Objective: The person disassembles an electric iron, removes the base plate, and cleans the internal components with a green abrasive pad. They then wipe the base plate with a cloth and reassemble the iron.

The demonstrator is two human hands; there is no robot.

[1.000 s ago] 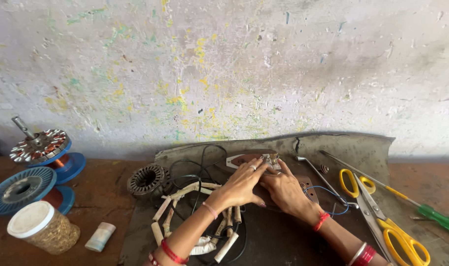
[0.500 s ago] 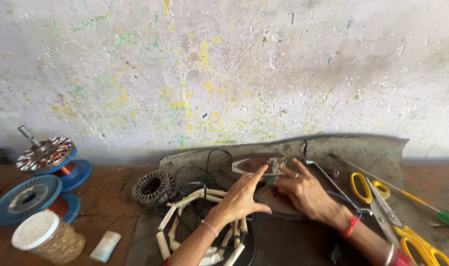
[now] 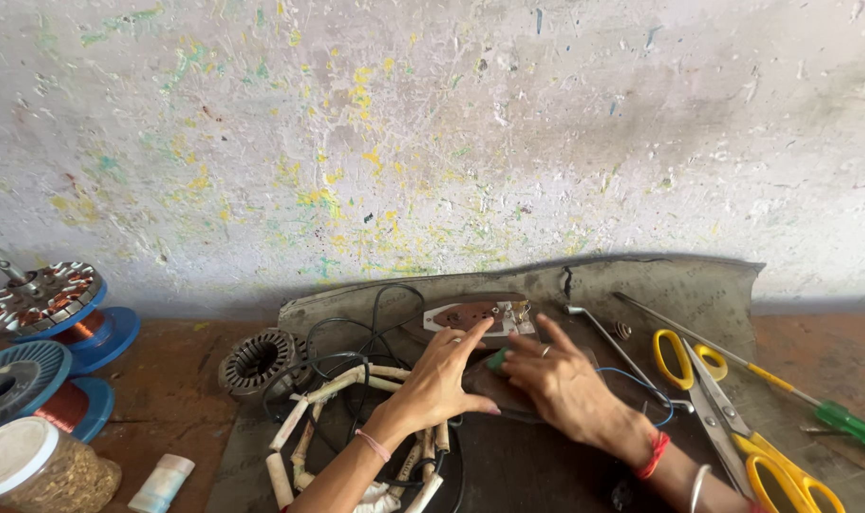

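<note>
My left hand (image 3: 444, 375) lies flat with fingers spread, its fingertips touching a brown and white plate-shaped part (image 3: 478, 314) on the dark mat (image 3: 698, 285). My right hand (image 3: 558, 378) rests beside it, palm down, fingers over a small green object (image 3: 498, 359); whether it grips it I cannot tell. A loop of black wire with white sleeved sections (image 3: 336, 399) lies under my left wrist. A thin blue wire (image 3: 641, 385) runs by my right wrist.
A ribbed metal stator ring (image 3: 258, 358) sits left of the mat. Blue spools of copper wire (image 3: 19, 380) and a rotor (image 3: 36, 294) stand far left, with a jar (image 3: 36, 470). Yellow scissors (image 3: 727, 404), a green-handled screwdriver (image 3: 836, 415) and a bent metal key (image 3: 615, 347) lie right.
Both hands have dropped from working together at the plate-shaped part to lying flatter on the mat. The camera has tilted up slightly.
</note>
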